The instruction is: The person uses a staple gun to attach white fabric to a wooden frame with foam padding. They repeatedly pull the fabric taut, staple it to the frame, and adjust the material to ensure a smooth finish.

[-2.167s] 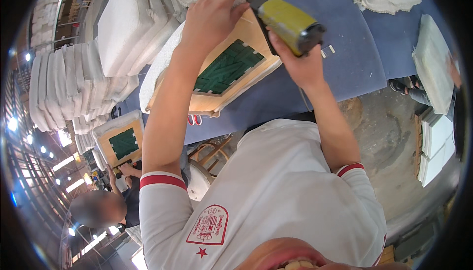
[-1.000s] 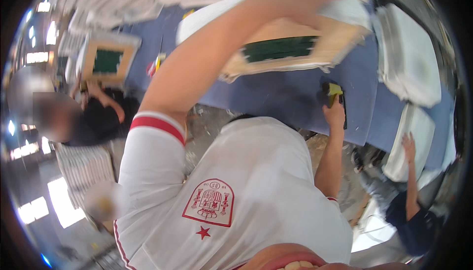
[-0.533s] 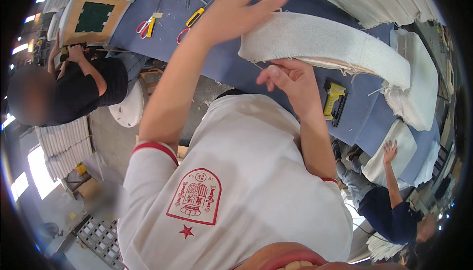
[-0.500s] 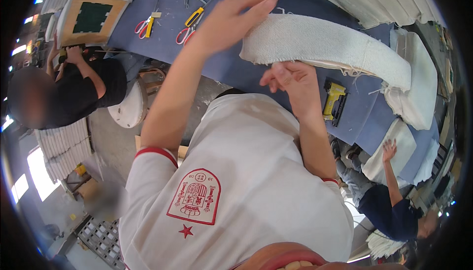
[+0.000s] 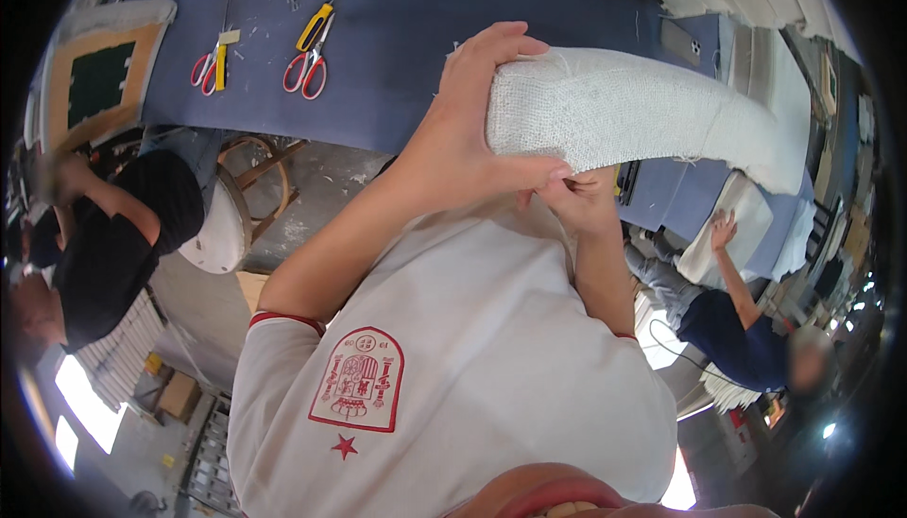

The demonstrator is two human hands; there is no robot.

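Observation:
A long curved upholstered piece (image 5: 642,107), covered in white woven fabric, reaches from my hands toward the right. My left hand (image 5: 468,130) is wrapped round its left end, fingers over the top and thumb along the lower edge. Just under that end, my right hand (image 5: 588,198) pinches the fabric's lower edge beside the left thumb. Part of the right fingers is hidden behind the piece. A staple gun (image 5: 627,181) shows only partly beyond my right hand.
On the blue-grey table (image 5: 397,36) lie red-handled scissors (image 5: 204,69), a second pair of scissors (image 5: 307,74), a yellow-handled screwdriver (image 5: 316,26) and a phone (image 5: 680,42). One co-worker (image 5: 132,225) is at left, another (image 5: 727,329) at right. A round stool (image 5: 217,225) stands left.
My left hand has closed round the end of the upholstered piece. My right hand has come up to its lower edge and pinches there. The piece's near end looks raised, and the view has shifted.

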